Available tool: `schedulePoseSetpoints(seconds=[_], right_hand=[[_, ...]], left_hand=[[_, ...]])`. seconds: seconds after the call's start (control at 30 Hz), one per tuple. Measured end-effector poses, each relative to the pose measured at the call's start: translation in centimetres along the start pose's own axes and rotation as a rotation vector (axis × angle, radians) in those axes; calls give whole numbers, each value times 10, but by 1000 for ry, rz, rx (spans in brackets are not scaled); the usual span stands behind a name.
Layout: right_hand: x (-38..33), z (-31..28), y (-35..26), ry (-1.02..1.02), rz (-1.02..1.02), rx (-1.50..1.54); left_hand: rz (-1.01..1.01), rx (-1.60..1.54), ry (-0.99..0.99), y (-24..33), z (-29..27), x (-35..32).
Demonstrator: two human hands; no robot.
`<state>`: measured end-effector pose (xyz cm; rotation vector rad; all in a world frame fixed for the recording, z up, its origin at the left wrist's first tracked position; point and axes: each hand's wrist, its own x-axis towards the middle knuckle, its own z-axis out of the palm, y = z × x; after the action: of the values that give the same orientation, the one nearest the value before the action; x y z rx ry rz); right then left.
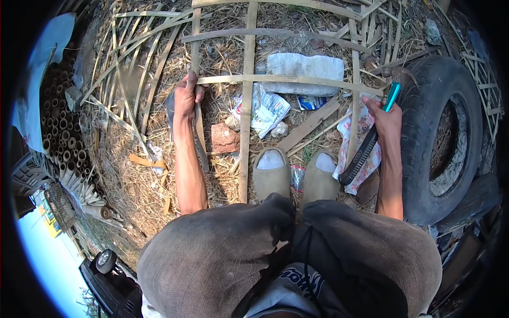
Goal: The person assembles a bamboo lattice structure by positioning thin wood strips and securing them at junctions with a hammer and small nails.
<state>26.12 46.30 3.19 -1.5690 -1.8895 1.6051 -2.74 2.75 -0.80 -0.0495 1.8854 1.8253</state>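
A lattice of flat, pale bamboo strips [247, 122] lies before me, its long strips crossed by several others. My left hand [185, 98] is closed on the left end of the nearest cross strip [281, 78], where it meets a long strip. At the opposite end, my right hand [387, 119] is wrapped around a hammer [358, 161] with a black ribbed grip and a teal shaft. The dark shape of its head blends with the tire behind. Its grip end points down toward my right foot. The right fingers are beside the strip's right end; contact is unclear.
A worn tire [419, 132] stands close on the right. A pale stone block [305, 69] lies under the lattice, with crumpled wrappers [268, 108] and a reddish brick piece [225, 139] nearby. More bamboo strips [154, 79] and stacked bamboo poles [61, 116] are at left.
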Motion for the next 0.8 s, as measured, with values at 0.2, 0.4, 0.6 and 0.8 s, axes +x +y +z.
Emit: schedulePoseSetpoints(seconds=[0.2,0.4,0.6,0.8], right_hand=[[12,9,-18,-77,-112,-494],[-7,23,6,-139,-95,-627],[9,15,16,-237,-51,-468],[8,21,12,-162,-80,-574]], left_hand=[[9,-44,34,12,-10,-26],[69,34,102,28,-15,-43],[73,-15,100,36,-4,-52],[56,-20,120,24,-1,-47]])
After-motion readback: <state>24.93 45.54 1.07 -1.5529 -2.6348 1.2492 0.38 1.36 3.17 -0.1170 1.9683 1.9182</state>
